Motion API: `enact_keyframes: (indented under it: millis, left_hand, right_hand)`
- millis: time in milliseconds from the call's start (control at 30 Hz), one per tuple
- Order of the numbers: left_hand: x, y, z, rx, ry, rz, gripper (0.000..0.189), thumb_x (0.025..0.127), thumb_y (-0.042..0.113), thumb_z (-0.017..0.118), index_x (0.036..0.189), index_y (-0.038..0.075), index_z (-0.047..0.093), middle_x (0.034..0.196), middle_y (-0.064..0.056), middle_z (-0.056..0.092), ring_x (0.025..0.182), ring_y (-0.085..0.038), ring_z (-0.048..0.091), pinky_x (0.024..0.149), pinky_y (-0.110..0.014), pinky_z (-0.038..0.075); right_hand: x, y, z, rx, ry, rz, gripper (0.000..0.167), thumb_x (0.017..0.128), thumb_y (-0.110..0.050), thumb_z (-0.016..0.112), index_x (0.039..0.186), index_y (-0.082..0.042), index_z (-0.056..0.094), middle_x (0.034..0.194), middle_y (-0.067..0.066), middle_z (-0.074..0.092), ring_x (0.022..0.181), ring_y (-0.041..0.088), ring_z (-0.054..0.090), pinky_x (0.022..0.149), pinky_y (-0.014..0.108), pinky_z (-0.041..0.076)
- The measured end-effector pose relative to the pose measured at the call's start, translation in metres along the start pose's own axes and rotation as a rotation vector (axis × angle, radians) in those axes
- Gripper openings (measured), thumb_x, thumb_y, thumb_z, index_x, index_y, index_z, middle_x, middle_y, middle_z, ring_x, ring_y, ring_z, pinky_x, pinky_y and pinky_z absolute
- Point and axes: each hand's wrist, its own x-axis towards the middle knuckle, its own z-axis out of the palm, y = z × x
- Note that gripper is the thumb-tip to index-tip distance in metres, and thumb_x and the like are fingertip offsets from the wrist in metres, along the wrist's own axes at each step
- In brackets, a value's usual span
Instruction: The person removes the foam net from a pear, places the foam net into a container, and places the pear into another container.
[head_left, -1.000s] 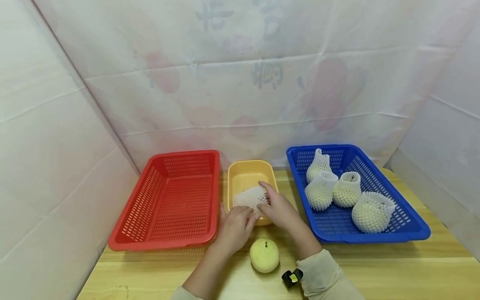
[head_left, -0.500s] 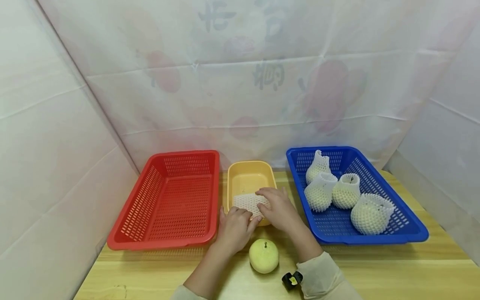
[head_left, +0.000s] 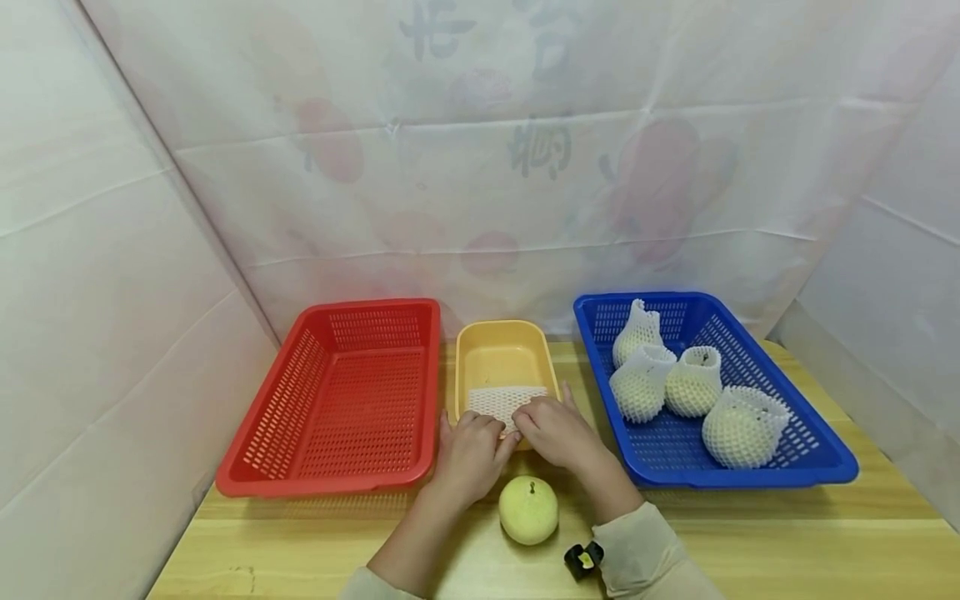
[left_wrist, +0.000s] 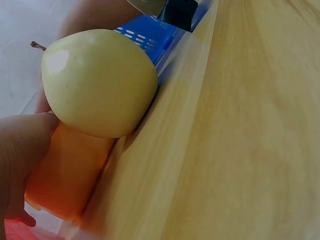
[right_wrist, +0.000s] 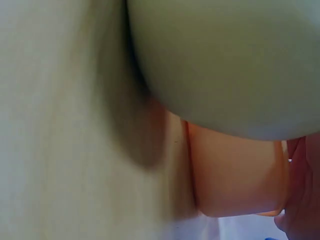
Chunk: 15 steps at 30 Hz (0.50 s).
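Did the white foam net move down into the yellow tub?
Yes. The white foam net was lifted above the near rim of the yellow tub; now it lies flat and lower inside, with both hands at its near edge.

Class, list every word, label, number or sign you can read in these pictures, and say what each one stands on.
Backdrop sheet: faint grey characters show through near the top and at the middle, too washed out and blurred to read.
Red basket, yellow tray, blue basket, foam net, pear: no text visible.
Small black and yellow device by the right sleeve: no mark legible.
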Motion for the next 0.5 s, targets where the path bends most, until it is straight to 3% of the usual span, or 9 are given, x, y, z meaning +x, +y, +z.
enact_keyframes:
  millis: [167, 233, 333, 400, 500]
  left_hand:
    - [-0.001, 0.000, 0.000, -0.012, 0.005, -0.001, 0.039, 0.099, 0.049, 0.050, 0.102, 0.018, 0.073, 0.105, 0.002, 0.073, 0.106, -0.021, 0.060, 0.104, -0.074, 0.030]
    - [-0.001, 0.000, -0.001, -0.015, 0.005, 0.001, 0.036, 0.099, 0.047, 0.051, 0.104, 0.019, 0.073, 0.106, 0.003, 0.073, 0.107, -0.021, 0.060, 0.104, -0.074, 0.029]
    - [-0.001, 0.000, -0.002, -0.015, -0.001, 0.008, 0.032, 0.098, 0.044, 0.055, 0.107, 0.020, 0.073, 0.109, 0.002, 0.073, 0.108, -0.021, 0.061, 0.104, -0.074, 0.029]
    - [-0.001, 0.000, -0.004, -0.024, -0.005, 0.014, 0.031, 0.097, 0.044, 0.057, 0.109, 0.020, 0.072, 0.111, 0.002, 0.072, 0.109, -0.022, 0.061, 0.105, -0.074, 0.028]
    - [-0.001, -0.001, -0.004, -0.043, -0.006, 0.021, 0.032, 0.097, 0.045, 0.057, 0.109, 0.019, 0.072, 0.112, 0.001, 0.072, 0.109, -0.022, 0.061, 0.105, -0.074, 0.028]
  right_hand:
    - [-0.003, -0.004, -0.010, 0.108, 0.024, -0.054, 0.022, 0.097, -0.020, 0.056, 0.090, -0.013, 0.075, 0.090, -0.004, 0.073, 0.101, 0.022, 0.067, 0.116, 0.067, 0.012]
    - [-0.006, -0.008, -0.017, 0.148, 0.021, -0.082, 0.018, 0.094, -0.020, 0.059, 0.090, -0.014, 0.075, 0.088, -0.006, 0.072, 0.094, 0.018, 0.067, 0.114, 0.058, 0.030]
    - [-0.012, -0.014, -0.029, 0.209, -0.027, -0.127, 0.013, 0.092, -0.023, 0.063, 0.090, -0.017, 0.074, 0.087, -0.010, 0.069, 0.087, 0.012, 0.064, 0.094, 0.040, 0.051]
    - [-0.017, -0.017, -0.038, 0.232, -0.058, -0.145, 0.011, 0.091, -0.030, 0.067, 0.090, -0.022, 0.074, 0.089, -0.011, 0.066, 0.084, 0.010, 0.061, 0.077, 0.030, 0.053]
    - [-0.024, -0.018, -0.051, 0.249, -0.074, -0.168, 0.013, 0.089, -0.038, 0.071, 0.088, -0.025, 0.072, 0.091, -0.009, 0.061, 0.083, 0.012, 0.058, 0.072, 0.025, 0.049]
